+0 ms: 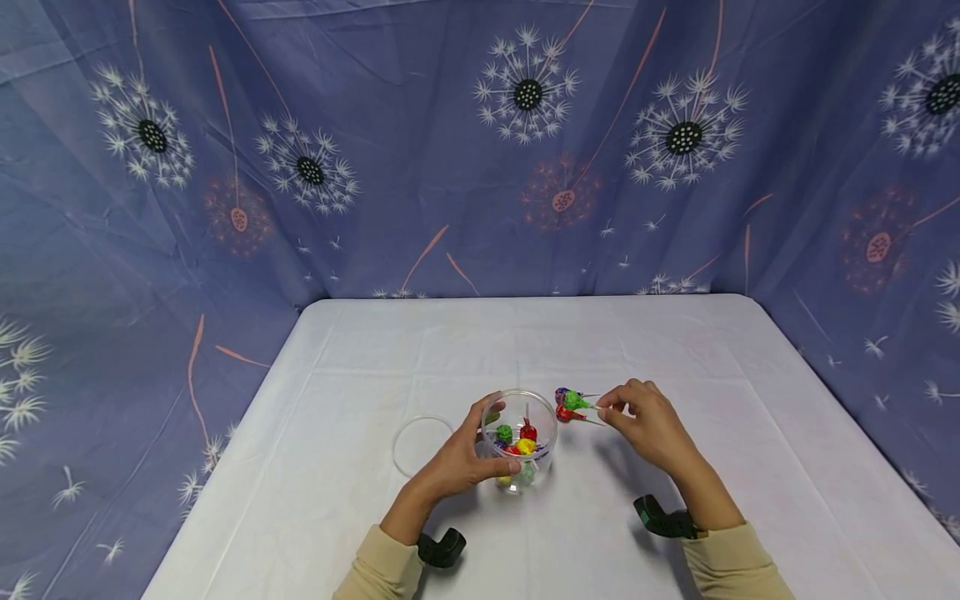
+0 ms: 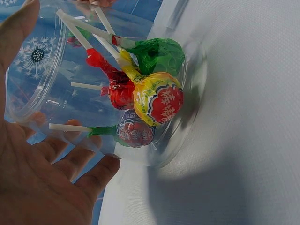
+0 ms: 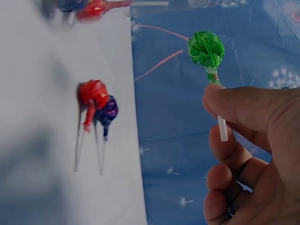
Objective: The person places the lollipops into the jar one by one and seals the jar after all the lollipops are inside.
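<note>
My left hand holds a clear plastic jar, thumb on the near side and fingers around the far side. Inside it are several wrapped lollipops, among them a green lollipop, a yellow lollipop, a red one and a purple one, with white sticks. To the jar's right, my right hand pinches another green lollipop by its stick, wrapped head toward the jar. Below that hand, a red lollipop and a purple lollipop lie side by side on the table.
A round, white-edged ring, perhaps the jar's lid, lies left of the jar. White cloth covers the table. A blue dandelion-print curtain hangs behind it and along both sides.
</note>
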Action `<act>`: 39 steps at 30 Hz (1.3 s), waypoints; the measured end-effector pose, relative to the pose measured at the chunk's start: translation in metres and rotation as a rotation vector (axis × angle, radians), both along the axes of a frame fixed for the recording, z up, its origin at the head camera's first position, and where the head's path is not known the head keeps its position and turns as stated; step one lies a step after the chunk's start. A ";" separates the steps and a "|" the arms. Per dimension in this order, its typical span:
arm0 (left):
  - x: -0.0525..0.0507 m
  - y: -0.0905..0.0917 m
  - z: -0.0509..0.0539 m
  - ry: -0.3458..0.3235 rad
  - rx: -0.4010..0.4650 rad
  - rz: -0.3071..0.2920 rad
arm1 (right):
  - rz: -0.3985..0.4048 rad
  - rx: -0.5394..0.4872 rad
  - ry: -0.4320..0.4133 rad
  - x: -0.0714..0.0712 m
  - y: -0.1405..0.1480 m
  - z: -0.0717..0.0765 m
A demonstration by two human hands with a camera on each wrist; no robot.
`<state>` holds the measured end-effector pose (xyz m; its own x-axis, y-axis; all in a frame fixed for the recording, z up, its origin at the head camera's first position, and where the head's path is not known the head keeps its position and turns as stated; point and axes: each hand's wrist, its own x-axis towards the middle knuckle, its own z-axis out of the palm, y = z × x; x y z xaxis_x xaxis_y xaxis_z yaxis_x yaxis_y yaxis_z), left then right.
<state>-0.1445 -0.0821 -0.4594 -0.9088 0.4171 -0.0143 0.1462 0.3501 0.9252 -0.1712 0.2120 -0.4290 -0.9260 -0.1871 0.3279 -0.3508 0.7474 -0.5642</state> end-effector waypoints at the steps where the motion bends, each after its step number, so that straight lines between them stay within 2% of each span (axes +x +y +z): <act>1: 0.000 0.000 0.000 0.001 0.001 -0.001 | 0.003 -0.001 0.011 0.001 -0.001 0.002; 25: -0.001 -0.001 -0.001 0.010 0.003 -0.011 | 0.069 -0.016 0.088 0.007 -0.026 0.035; 39: -0.001 -0.001 0.000 -0.002 0.022 -0.013 | 0.124 -0.018 0.068 0.007 -0.049 0.048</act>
